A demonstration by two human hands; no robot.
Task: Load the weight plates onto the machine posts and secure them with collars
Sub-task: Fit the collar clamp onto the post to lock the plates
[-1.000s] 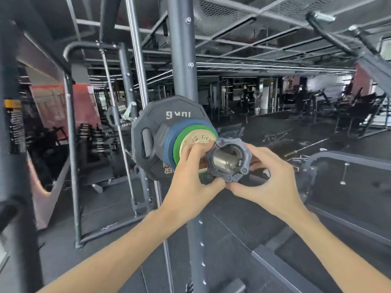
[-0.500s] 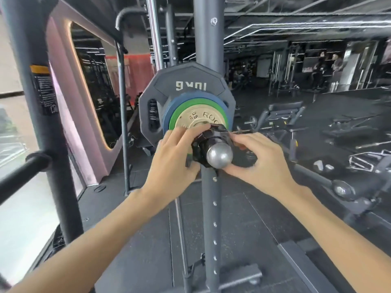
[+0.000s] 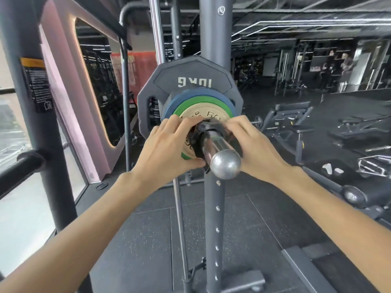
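Both hands grasp the black collar (image 3: 206, 129) in the centre of the frame. The left hand (image 3: 167, 149) curls round its left side with the thumb underneath, and the right hand (image 3: 251, 149) wraps over its top and right side. The collar sits around the chrome post (image 3: 220, 159), right up against the tan plate (image 3: 203, 114); whether it is clamped tight cannot be told.

Behind the tan plate, stacked on the same post, come a green plate (image 3: 181, 107), a blue plate (image 3: 175, 98) and a large black plate (image 3: 190, 81) marked 10KG upside down. A bare stretch of post runs from the collar toward the lower centre, ending in a rounded cap below the hands.

A grey upright (image 3: 213, 208) stands straight behind the stack, with a thin chrome rod (image 3: 156, 28) just to its left. Another thick upright (image 3: 31, 102) fills the left edge, well apart from the hands. To the right lies open dark floor (image 3: 264, 218), with a bench (image 3: 292, 111) farther back.
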